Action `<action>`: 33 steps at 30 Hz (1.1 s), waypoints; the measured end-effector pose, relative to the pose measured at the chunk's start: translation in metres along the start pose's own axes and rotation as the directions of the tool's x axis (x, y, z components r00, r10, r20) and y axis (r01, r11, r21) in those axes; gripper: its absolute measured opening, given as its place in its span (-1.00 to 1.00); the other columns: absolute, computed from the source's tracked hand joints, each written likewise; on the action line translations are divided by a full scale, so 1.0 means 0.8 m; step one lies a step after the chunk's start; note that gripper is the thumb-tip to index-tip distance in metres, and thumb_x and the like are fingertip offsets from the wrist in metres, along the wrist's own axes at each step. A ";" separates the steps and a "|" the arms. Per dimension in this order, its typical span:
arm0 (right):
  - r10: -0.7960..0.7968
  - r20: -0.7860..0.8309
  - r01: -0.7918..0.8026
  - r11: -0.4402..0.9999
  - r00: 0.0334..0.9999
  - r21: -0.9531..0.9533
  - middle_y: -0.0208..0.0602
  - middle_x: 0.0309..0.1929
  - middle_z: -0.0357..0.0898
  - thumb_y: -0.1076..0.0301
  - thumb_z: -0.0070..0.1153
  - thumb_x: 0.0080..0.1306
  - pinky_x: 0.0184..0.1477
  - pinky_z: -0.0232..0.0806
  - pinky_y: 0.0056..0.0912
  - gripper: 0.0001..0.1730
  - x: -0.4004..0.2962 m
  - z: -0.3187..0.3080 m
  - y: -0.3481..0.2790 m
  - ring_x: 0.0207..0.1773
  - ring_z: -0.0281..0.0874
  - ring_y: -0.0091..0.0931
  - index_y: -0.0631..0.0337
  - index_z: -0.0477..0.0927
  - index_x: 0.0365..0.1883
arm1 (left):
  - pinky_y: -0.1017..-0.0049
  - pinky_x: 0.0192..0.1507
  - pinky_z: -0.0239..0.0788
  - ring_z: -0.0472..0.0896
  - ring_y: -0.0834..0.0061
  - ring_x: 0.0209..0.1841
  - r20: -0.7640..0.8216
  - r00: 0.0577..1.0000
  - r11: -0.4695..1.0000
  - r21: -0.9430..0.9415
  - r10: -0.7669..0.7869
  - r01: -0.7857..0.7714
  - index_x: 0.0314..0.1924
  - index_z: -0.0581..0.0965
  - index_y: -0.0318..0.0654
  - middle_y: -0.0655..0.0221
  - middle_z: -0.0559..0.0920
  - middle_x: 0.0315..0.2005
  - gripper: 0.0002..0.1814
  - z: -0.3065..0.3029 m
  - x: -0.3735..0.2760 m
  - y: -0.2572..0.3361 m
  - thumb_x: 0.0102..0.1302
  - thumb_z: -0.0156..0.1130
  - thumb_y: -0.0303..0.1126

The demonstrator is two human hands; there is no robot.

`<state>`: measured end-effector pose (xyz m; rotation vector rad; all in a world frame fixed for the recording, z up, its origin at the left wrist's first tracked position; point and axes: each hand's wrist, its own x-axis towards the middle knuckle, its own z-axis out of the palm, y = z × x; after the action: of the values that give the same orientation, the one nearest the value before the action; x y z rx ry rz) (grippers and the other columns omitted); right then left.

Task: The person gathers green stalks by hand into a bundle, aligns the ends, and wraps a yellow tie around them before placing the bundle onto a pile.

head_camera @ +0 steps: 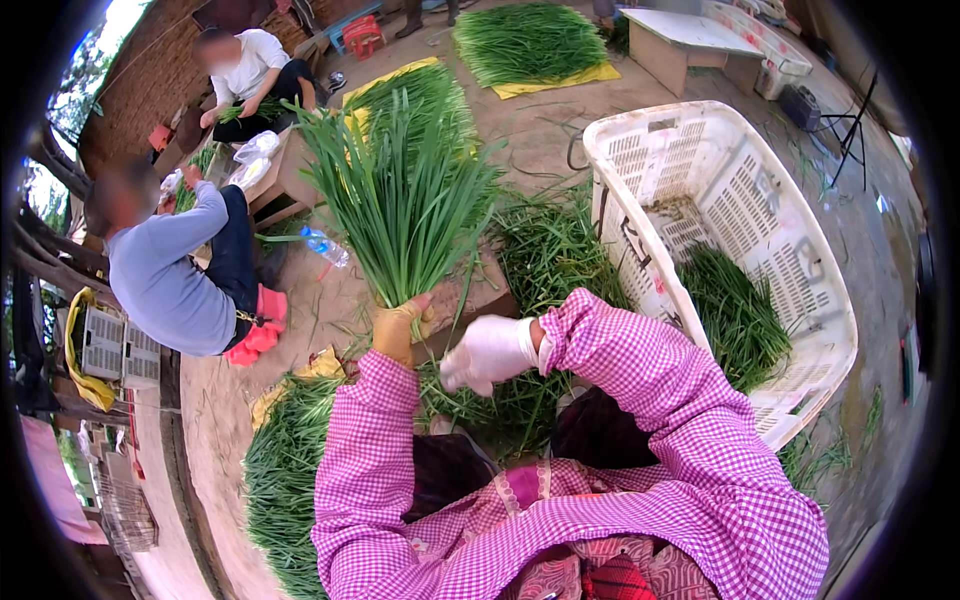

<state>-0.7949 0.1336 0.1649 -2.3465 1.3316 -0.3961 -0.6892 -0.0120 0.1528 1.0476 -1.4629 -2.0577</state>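
My left hand (pixel 397 330), in a tan glove, grips a thick bunch of garlic chives (pixel 405 202) by its pale lower ends. The leaves fan upward and away from me. Just right of the stem ends is my right hand (pixel 487 354) in a white glove. Its fingers are blurred and point left, and I cannot tell whether they hold a stem. Behind the bunch sits a low wooden block (pixel 472 289), partly covered by leaves. Loose leaves (pixel 555 247) are heaped beyond my hands and between my feet.
A white plastic crate (pixel 652 255) holding greens (pixel 727 315) stands at my right. Chives are piled at my left (pixel 289 480) and on a yellow sheet (pixel 592 73) ahead. Two people (pixel 169 259) (pixel 255 71) sit at the left. A plastic bottle (pixel 326 247) lies on the floor.
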 end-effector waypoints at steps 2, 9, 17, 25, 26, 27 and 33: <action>0.026 0.257 -0.104 0.950 0.966 0.295 -0.57 -0.26 0.63 0.17 0.08 0.19 -0.34 0.41 -0.42 -0.70 0.002 0.009 -0.007 -0.35 0.59 -0.49 -0.01 0.60 -0.11 | 0.59 -0.62 0.36 0.52 0.57 -0.57 0.004 0.999 0.996 0.077 -0.054 0.054 -0.13 0.50 -0.22 0.41 0.61 -0.47 -0.69 -0.005 0.005 -0.001 0.11 0.21 -0.65; 0.083 0.266 -0.202 0.864 0.960 0.462 -0.34 0.04 0.58 -0.13 0.10 0.24 0.15 0.31 -0.35 -0.40 -0.019 -0.025 0.000 0.10 0.50 -0.37 0.07 0.50 0.11 | 0.63 -0.68 0.26 0.50 0.57 -0.62 -0.036 0.985 0.980 0.118 0.166 -0.161 -0.10 0.51 -0.25 0.37 0.62 -0.45 -0.60 -0.030 0.018 -0.019 0.02 0.20 -0.74; 0.315 -0.398 0.135 0.614 0.862 0.778 -0.22 -0.43 0.63 0.12 -0.05 0.39 -0.15 0.43 -0.44 -0.57 -0.096 -0.099 0.050 -0.31 0.60 -0.49 0.36 0.61 -0.36 | 0.38 -0.33 0.44 0.61 0.24 -0.36 0.192 0.727 0.270 0.842 0.659 -0.467 0.14 0.46 -0.05 0.41 0.61 -0.38 -0.37 -0.129 0.033 -0.008 0.00 0.25 -0.64; 0.704 -0.698 0.314 0.638 0.134 0.703 -0.31 -0.42 0.65 0.22 -0.06 0.42 -0.17 0.39 -0.57 -0.67 -0.115 -0.098 0.083 -0.35 0.57 -0.59 0.28 0.62 -0.34 | 0.35 -0.50 0.31 0.49 0.37 -0.52 0.459 0.473 -0.569 0.814 0.752 0.116 0.25 0.39 0.35 0.44 0.38 -0.52 -0.17 -0.132 -0.025 0.062 -0.07 0.26 -0.55; 0.674 -0.711 0.285 0.655 0.200 0.700 -0.32 -0.42 0.64 0.23 -0.06 0.42 -0.17 0.39 -0.57 -0.67 -0.110 -0.095 0.082 -0.35 0.57 -0.60 0.29 0.62 -0.34 | 0.35 -0.50 0.30 0.48 0.37 -0.53 0.451 0.479 -0.582 0.796 0.754 0.167 0.25 0.39 0.36 0.44 0.38 -0.52 -0.16 -0.134 -0.029 0.064 -0.08 0.25 -0.56; 0.640 -0.722 0.256 0.675 0.263 0.692 -0.33 -0.42 0.64 0.24 -0.06 0.42 -0.17 0.38 -0.57 -0.68 -0.106 -0.093 0.080 -0.34 0.57 -0.60 0.30 0.62 -0.33 | 0.35 -0.50 0.29 0.47 0.37 -0.53 0.444 0.481 -0.592 0.777 0.756 0.214 0.26 0.38 0.36 0.45 0.37 -0.53 -0.15 -0.136 -0.031 0.063 -0.09 0.25 -0.57; 0.333 -0.791 -0.313 0.931 0.514 0.189 -0.42 -0.52 0.60 0.13 0.20 0.20 -0.28 0.39 -0.42 -0.73 -0.053 -0.056 0.049 -0.45 0.55 -0.47 0.15 0.60 -0.50 | 0.40 -0.48 0.30 0.45 0.43 -0.50 0.455 0.475 -0.579 0.801 0.753 0.151 0.28 0.33 0.42 0.51 0.41 -0.44 -0.14 -0.145 -0.036 0.057 -0.07 0.18 -0.54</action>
<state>-0.8648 0.1427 0.1836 -1.8157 2.0920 -1.4971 -0.5865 -0.0810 0.1854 0.7754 -2.3589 0.9333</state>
